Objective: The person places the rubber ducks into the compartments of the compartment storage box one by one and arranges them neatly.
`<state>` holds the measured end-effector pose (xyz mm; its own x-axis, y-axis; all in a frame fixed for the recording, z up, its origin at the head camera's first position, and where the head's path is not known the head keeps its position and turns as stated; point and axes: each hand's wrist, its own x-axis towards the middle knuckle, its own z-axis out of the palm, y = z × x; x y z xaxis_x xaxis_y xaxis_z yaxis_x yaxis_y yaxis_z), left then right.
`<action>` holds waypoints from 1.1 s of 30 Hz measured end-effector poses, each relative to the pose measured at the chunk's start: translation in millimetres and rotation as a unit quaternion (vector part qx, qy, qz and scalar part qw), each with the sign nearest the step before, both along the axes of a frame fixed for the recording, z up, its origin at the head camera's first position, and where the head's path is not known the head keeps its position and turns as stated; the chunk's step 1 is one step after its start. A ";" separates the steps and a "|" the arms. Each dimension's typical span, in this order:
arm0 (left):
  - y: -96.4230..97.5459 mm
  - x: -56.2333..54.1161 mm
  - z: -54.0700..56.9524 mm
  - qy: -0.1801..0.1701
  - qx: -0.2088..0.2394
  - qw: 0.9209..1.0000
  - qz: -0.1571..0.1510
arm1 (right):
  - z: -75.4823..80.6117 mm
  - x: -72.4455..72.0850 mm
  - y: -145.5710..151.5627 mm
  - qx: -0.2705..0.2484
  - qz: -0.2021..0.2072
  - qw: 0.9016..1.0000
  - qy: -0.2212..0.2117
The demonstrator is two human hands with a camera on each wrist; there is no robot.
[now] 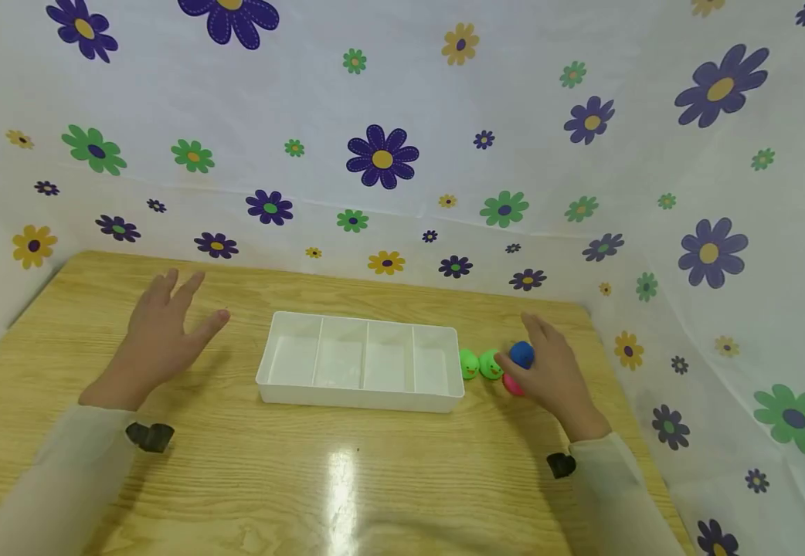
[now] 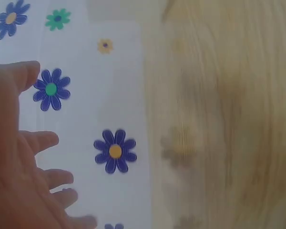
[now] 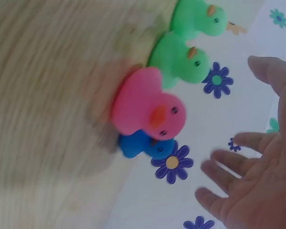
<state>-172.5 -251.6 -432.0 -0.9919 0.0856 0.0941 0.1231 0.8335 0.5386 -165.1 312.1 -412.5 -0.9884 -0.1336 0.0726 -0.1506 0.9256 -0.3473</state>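
Observation:
My right hand (image 1: 550, 372) hovers with spread fingers over a small group of rubber ducks at the tray's right side. In the right wrist view the pink duck (image 3: 138, 102) is nearest, with the blue duck (image 3: 138, 144) partly hidden behind it. Two green ducks (image 1: 470, 365) stand in a row between them and the white tray (image 1: 361, 398). No duck is between the right fingers. Left of the tray, my left hand (image 1: 155, 344) is held above the table, fingers extended and thumb apart, holding nothing.
The tray has several compartments with nothing in them, split by upright dividers (image 1: 365, 355). A wooden table (image 1: 291, 479) lies beneath. White cloth with printed flowers (image 1: 305, 100) rises behind the table and along both sides.

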 end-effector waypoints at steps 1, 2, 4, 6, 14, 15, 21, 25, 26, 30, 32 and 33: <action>3.0 1.6 2.1 -0.013 0.028 1.000 -0.005 | 0.7 -0.6 -1.6 -0.006 0.007 1.000 0.001; 6.3 2.7 3.3 -0.026 0.058 0.998 -0.010 | 1.4 -1.0 -3.2 -0.010 0.014 1.000 0.004; 13.9 4.9 5.0 -0.055 0.108 0.993 -0.015 | 2.3 -1.6 -6.6 -0.017 0.029 0.999 0.003; 22.2 6.0 4.3 -0.086 0.158 0.983 -0.019 | 2.5 -1.8 -10.1 -0.021 0.044 0.999 0.001; 49.7 13.7 -6.6 -0.191 0.297 0.935 -0.039 | -5.3 -2.7 -28.8 -0.011 0.096 0.995 -0.015; 51.7 14.3 -8.0 -0.200 0.307 0.930 -0.039 | -6.7 -3.1 -30.8 -0.010 0.098 0.995 -0.018; 56.2 15.4 -19.0 -0.244 0.348 0.905 -0.028 | -11.9 -5.0 -37.6 0.003 0.105 0.994 -0.030; 56.5 16.4 -24.1 -0.248 0.353 0.902 -0.025 | -11.7 -5.7 -40.6 0.013 0.108 0.994 -0.028; 56.7 16.6 -24.8 -0.247 0.353 0.902 -0.022 | -11.6 -5.7 -41.1 0.015 0.107 0.994 -0.029; 56.8 17.4 -26.1 -0.239 0.354 0.904 -0.021 | -11.6 -6.5 -42.7 0.026 0.101 0.994 -0.031; 56.7 17.9 -26.4 -0.239 0.356 0.903 -0.020 | -11.6 -6.9 -43.4 0.029 0.098 0.994 -0.034; 56.8 18.3 -26.2 -0.238 0.357 0.903 -0.019 | -11.5 -7.1 -43.7 0.032 0.097 0.994 -0.035</action>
